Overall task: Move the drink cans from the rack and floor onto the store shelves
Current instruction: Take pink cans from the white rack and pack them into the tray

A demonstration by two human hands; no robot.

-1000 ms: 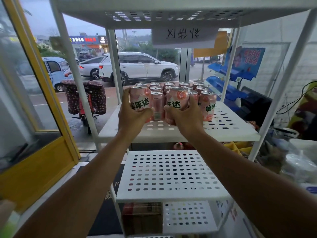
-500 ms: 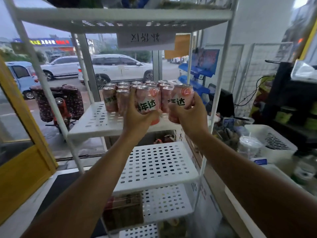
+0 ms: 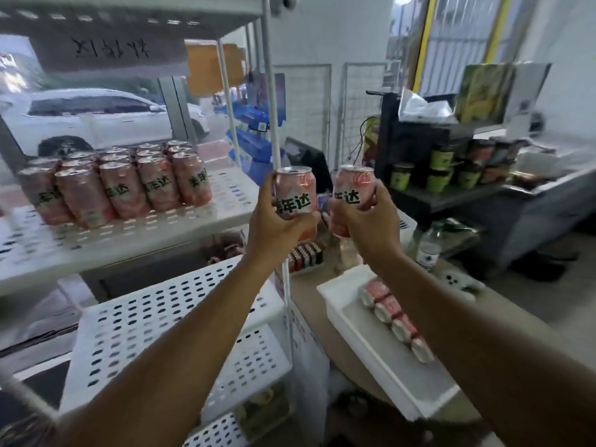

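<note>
- The white rack (image 3: pixel 129 235) stands on my left. Its front post (image 3: pixel 270 91) runs down just behind my left grip, between the cans I hold and the shelf stock.
- The rack's upper perforated shelf carries the shelf cans (image 3: pixel 129 185), pink ones packed upright in rows. The lower shelf (image 3: pixel 161 317) beneath it shows only its bare perforated top.
- To the right, a black stand (image 3: pixel 416 140) holds green cups (image 3: pixel 442 175) and darker tubs. A water bottle (image 3: pixel 429 250) stands on the tabletop (image 3: pixel 309 301), near a row of lighters (image 3: pixel 304 255).
- My left grip (image 3: pixel 277 221) is wrapped round the lower half of the left can (image 3: pixel 295 191), thumb across the front, holding it upright in the air.
- My right grip (image 3: pixel 367 224) clasps the right can (image 3: pixel 351 195) the same way, fingers curled over its right side. The two cans are side by side, close but apart, to the right of the rack and above the tabletop's edge.
- A white tray (image 3: pixel 371 346) lies on the tabletop under my right forearm. The tray cans (image 3: pixel 396 321), also pink, lie in it on their sides in a row, partly hidden by that arm.
</note>
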